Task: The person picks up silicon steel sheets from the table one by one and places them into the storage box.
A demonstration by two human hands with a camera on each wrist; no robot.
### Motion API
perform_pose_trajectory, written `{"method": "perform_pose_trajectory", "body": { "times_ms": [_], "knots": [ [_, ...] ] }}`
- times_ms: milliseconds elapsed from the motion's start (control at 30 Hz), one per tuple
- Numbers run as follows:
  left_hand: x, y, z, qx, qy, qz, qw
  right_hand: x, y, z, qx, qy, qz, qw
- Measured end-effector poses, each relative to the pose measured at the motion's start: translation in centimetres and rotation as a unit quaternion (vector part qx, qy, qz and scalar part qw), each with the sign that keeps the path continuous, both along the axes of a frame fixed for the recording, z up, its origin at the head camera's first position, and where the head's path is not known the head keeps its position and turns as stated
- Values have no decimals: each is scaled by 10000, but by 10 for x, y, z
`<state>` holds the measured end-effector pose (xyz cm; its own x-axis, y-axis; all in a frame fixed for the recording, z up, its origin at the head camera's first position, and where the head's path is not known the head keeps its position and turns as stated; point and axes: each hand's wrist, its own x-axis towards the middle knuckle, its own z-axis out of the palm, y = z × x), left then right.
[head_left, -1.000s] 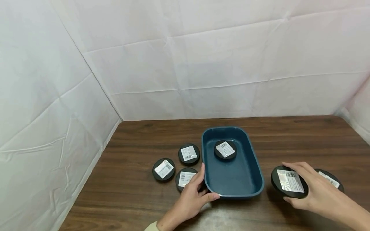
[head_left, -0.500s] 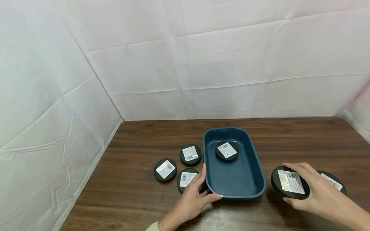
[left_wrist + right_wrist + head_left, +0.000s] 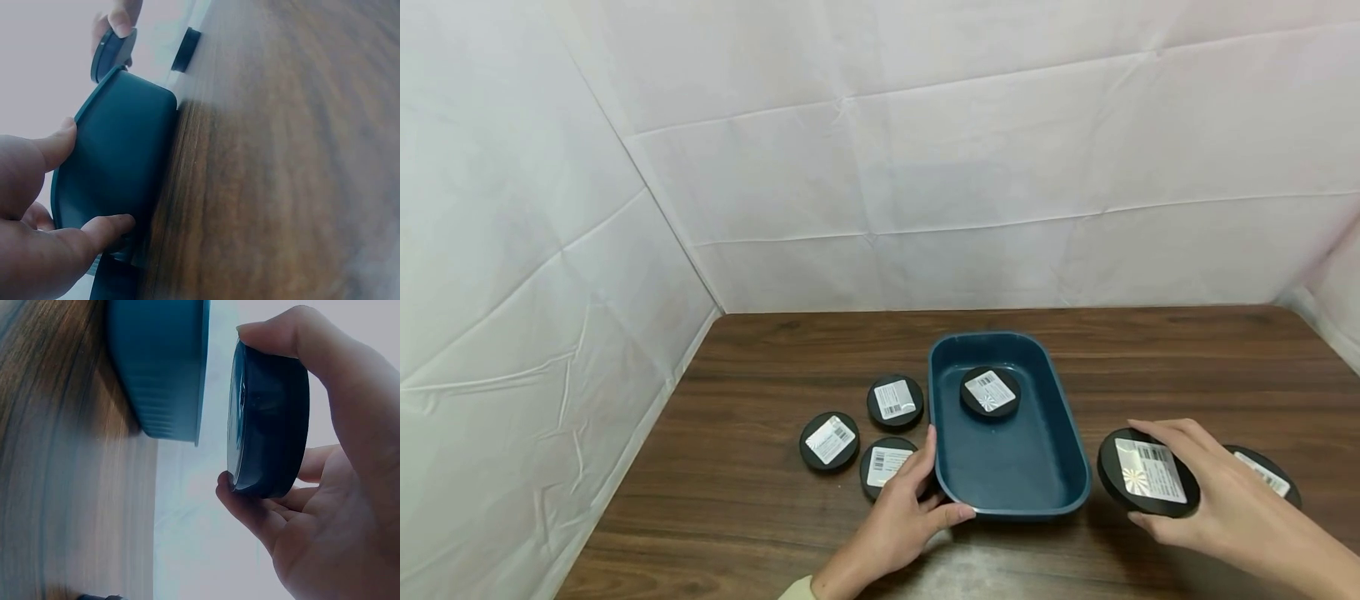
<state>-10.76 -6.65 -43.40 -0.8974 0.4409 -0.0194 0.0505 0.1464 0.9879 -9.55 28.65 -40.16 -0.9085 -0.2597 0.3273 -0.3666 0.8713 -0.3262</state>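
My left hand [image 3: 897, 518] holds the near left corner of a deep blue rectangular tray [image 3: 1009, 471], thumb on the front rim and fingers along the left side. In the left wrist view, thumb and fingers spread across the tray's outer wall [image 3: 125, 137]. To the right, my right hand [image 3: 1213, 492] grips a round flat black tin [image 3: 1150, 471] by its edge, its white barcode label facing up. The right wrist view shows this tin [image 3: 275, 419] raised beside the tray. A similar tin [image 3: 990, 392] lies inside the tray, toward the far end.
Left of the tray lie three labelled black tins: one at the back [image 3: 895, 402], one farther left [image 3: 829, 442], one partly behind my left hand [image 3: 886, 465]. Another tin [image 3: 1266, 473] sits behind my right hand. White sheeting [image 3: 880, 167] walls the wooden table [image 3: 737, 517].
My right hand, with the tin in it, has shifted very slightly left toward the tray. The head view has drifted a little; my left hand keeps its place on the tray.
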Motion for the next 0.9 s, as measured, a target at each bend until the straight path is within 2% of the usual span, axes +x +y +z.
{"method": "perform_pose_trajectory", "body": {
  "times_ms": [367,900],
  "knots": [
    [1,0,0,43,126,-30,9999,0,-5,6,-66,417,203,9989],
    [1,0,0,5,49,-32,10000,-4,-20,15,-40,554,401,9977]
  ]
}}
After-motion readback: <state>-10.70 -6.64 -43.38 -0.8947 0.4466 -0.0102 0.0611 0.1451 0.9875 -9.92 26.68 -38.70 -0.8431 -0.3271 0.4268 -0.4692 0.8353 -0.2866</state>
